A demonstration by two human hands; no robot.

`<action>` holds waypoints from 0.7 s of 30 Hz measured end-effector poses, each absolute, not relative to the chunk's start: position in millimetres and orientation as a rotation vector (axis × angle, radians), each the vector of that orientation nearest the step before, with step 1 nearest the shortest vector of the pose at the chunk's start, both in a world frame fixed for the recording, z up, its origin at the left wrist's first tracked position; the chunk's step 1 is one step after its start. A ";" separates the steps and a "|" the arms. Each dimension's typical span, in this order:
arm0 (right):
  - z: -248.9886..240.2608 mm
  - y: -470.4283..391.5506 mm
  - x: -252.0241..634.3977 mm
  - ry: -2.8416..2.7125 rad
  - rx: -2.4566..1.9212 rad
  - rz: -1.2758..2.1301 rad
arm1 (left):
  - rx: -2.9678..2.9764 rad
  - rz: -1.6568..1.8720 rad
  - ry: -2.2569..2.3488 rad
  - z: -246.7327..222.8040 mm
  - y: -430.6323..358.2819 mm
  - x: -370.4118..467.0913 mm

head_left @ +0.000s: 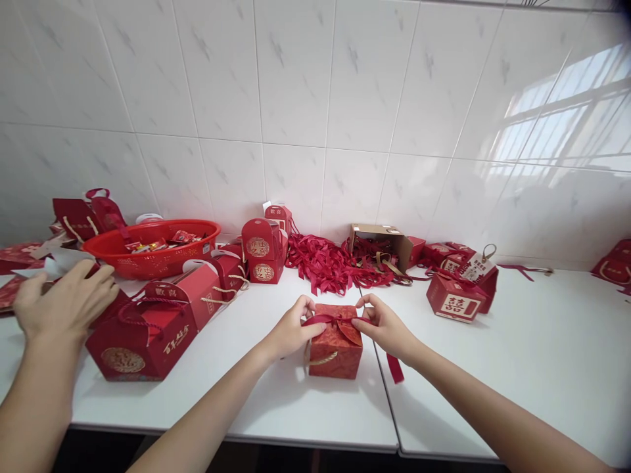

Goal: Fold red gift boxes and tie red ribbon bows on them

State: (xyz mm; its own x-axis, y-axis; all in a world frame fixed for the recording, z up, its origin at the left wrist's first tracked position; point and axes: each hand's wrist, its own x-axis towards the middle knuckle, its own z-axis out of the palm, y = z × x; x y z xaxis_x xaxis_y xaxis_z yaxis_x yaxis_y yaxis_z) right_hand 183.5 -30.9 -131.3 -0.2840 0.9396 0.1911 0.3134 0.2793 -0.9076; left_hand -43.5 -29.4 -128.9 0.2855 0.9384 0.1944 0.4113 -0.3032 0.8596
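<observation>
A small red patterned gift box point(336, 358) with a twisted cord handle stands upright on the white table, near its front edge. Red ribbon point(395, 368) crosses the top of the box, and one end hangs down on the right. My left hand point(292, 328) pinches the ribbon at the box's upper left, thumb against curled fingers. On the upper right, my right hand point(387, 326) holds the ribbon between thumb and fingers. Both hands are close to the box top, with the ribbon's crossing between them.
Another person's hand point(66, 299) reaches among red boxes point(142, 335) at left. Behind are a red basket point(200, 230) of sweets, a ribbon heap point(320, 259) and an open carton point(405, 249). Another box point(451, 299) stands right on the white table point(537, 355).
</observation>
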 end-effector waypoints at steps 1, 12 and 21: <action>-130.4 -29.9 186.2 -1.760 -1.131 1.001 | 1.841 0.958 1.222 -130.2 -29.0 -45.6; -120.0 -37.5 208.0 -2.147 -1.118 0.365 | 1.760 0.766 1.344 -114.9 -17.9 -69.6; -111.8 -31.9 179.7 -1.924 -1.026 0.143 | 1.680 0.435 0.991 -75.0 -22.8 -53.7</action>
State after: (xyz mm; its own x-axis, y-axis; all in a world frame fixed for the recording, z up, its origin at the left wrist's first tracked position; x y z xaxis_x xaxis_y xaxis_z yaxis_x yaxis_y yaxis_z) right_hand 179.7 -31.9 -111.8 -0.2286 0.7050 0.6714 0.5983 0.6458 -0.4743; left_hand -53.7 -22.8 -75.0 0.5853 0.7876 -0.1927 0.3916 -0.0665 0.9177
